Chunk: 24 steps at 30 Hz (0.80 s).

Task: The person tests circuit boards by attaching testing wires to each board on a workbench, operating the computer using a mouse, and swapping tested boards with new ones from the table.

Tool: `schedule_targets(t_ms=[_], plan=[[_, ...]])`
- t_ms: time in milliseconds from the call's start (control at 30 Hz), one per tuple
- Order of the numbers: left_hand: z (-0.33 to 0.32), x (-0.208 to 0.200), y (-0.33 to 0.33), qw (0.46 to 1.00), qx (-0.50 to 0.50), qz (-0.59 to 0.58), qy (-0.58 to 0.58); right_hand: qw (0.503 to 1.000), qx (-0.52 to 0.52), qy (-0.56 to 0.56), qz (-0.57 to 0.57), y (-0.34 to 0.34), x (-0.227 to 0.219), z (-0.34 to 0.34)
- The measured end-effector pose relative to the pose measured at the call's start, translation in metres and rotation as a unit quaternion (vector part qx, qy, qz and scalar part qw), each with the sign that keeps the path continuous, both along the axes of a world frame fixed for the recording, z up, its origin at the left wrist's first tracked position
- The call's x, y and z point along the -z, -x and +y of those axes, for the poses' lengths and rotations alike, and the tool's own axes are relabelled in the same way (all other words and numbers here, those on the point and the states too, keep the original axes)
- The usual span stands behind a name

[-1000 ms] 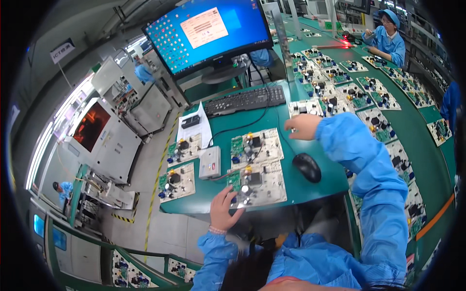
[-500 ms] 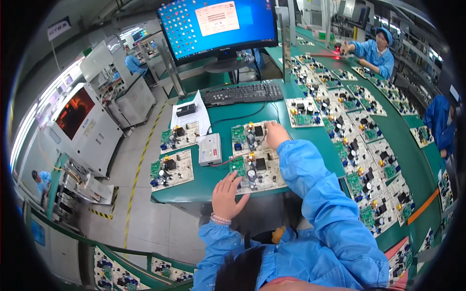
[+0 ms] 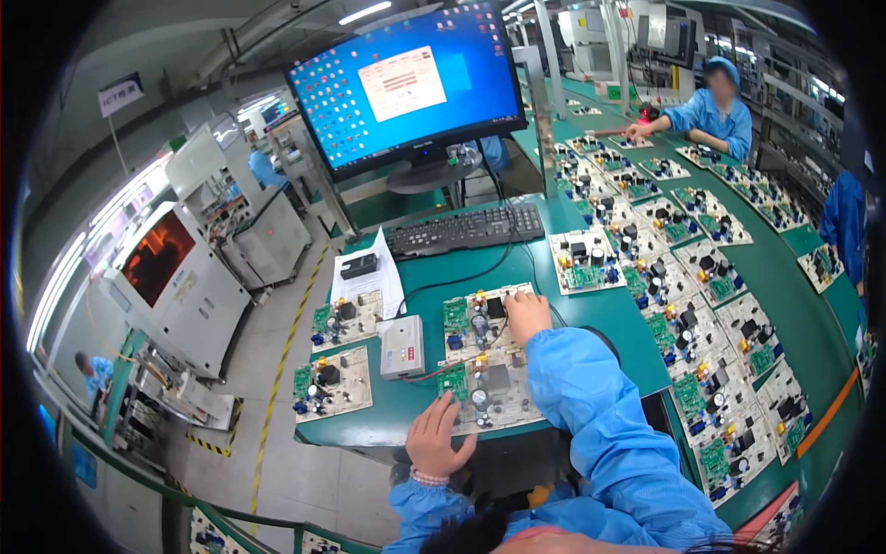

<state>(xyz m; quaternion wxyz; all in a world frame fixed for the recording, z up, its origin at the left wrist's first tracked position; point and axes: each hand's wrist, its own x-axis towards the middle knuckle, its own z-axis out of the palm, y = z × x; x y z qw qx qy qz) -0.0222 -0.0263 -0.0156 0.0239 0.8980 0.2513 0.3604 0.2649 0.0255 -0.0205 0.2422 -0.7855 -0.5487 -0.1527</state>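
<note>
Two circuit boards lie one behind the other on the green table, the near circuit board (image 3: pixel 508 406) in front of the far circuit board (image 3: pixel 466 343). My left hand (image 3: pixel 437 441) is open, thumb apart, its fingertips at the near board's left front corner. At the far board's right edge, my right hand (image 3: pixel 528 319) has its fingers bent together beside a black component; whatever they pinch is hidden. Left of these boards stands a small grey box (image 3: pixel 401 347), and a thin wire runs from it toward the boards.
Two more boards (image 3: pixel 340 377) lie left of the box. Behind are a paper sheet (image 3: pixel 380 277) with a black device (image 3: pixel 359 266), a keyboard (image 3: pixel 461 231) and a monitor (image 3: pixel 406 88). Several boards (image 3: pixel 688 323) cover the right side. A co-worker (image 3: pixel 715 111) sits far right.
The view has tilted up, so everything sits lower in the picture. Both my hands remain at the same boards. The co-worker's hand has shifted toward a board beside the red light.
</note>
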Motion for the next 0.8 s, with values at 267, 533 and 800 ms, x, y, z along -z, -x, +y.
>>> schedule_targets(t_ms=[267, 533, 800], plan=[[0.0069, -0.0027, -0.0073, 1.000, -0.003, -0.006, -0.005, 1.000, 0.001, -0.007, -0.023, -0.0055, -0.0031, 0.0046], [0.0053, -0.0022, -0.0017, 1.000, -0.013, 0.003, 0.000, 1.000, -0.002, -0.005, 0.004, 0.0002, -0.0058, 0.0040], [0.0047, -0.0014, -0.0034, 1.000, -0.017, 0.002, -0.005, 1.000, 0.007, -0.011, 0.006, -0.0035, 0.0018, 0.0051]])
